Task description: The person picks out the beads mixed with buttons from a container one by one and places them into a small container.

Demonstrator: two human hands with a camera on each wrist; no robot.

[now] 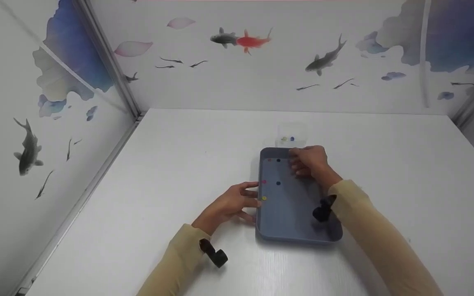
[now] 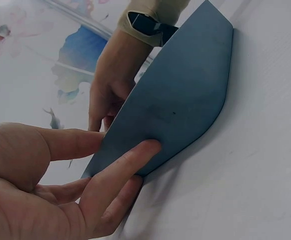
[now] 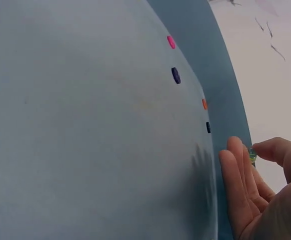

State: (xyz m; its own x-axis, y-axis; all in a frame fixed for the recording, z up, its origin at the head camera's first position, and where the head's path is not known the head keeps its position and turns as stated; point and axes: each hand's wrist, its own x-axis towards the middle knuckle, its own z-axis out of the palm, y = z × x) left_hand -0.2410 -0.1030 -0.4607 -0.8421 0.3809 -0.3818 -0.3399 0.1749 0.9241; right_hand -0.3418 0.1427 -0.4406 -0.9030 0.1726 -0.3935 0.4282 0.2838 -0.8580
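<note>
A blue-grey rectangular tray lies on the table. Along its left side and far end sit several small round buttons, among them a yellow one, a pink one, an orange one and a dark blue one. My left hand touches the tray's left wall with extended fingers. Over the tray's far end, my right hand pinches a small green-yellow button between thumb and forefinger, close to the rim; the fingers partly hide it.
Just beyond the tray's far end stands a clear plastic box holding a few small buttons, one blue. White panels printed with fish and leaves border the white table at the back and left.
</note>
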